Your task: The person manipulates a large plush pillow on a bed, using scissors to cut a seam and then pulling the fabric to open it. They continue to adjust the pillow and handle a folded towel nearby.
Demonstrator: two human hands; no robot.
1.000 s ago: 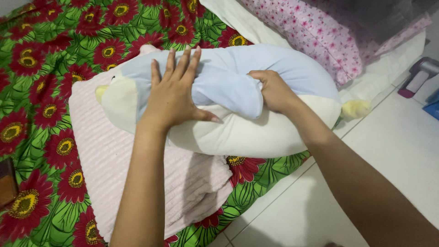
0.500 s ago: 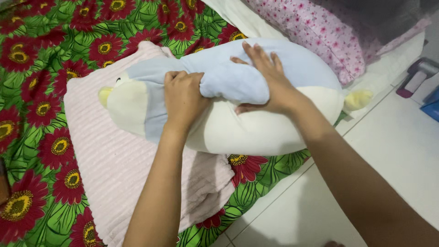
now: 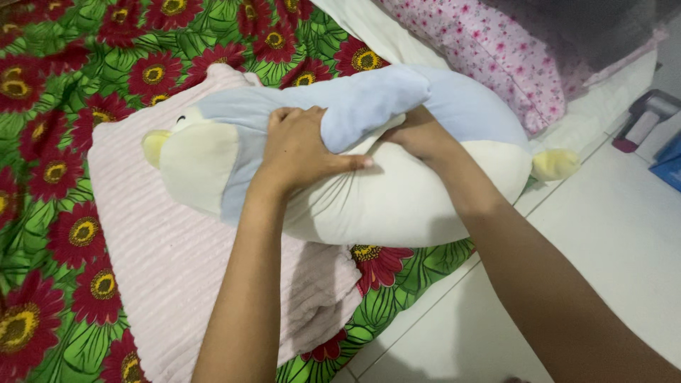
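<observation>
A large penguin-shaped plush pillow point(image 3: 397, 206), pale blue on top and cream below with yellow beak and foot, lies across a folded pink ribbed blanket point(image 3: 177, 262). My left hand point(image 3: 298, 149) is closed on the plush's blue flipper near its middle, pinching the fabric against the body. My right hand point(image 3: 418, 135) is tucked under that same flipper, fingers hidden beneath the blue fabric, pressing on the cream belly.
A mattress with a green sheet printed with red flowers point(image 3: 64, 85) lies under the blanket. A pink floral pillow point(image 3: 496, 50) sits at the back right. White tiled floor point(image 3: 603, 248) runs along the right, with small objects point(image 3: 645, 117) at the far right edge.
The plush has shifted and rolled slightly. My left hand went from flat to gripping the flipper, and my right hand slid from on top to under the flipper.
</observation>
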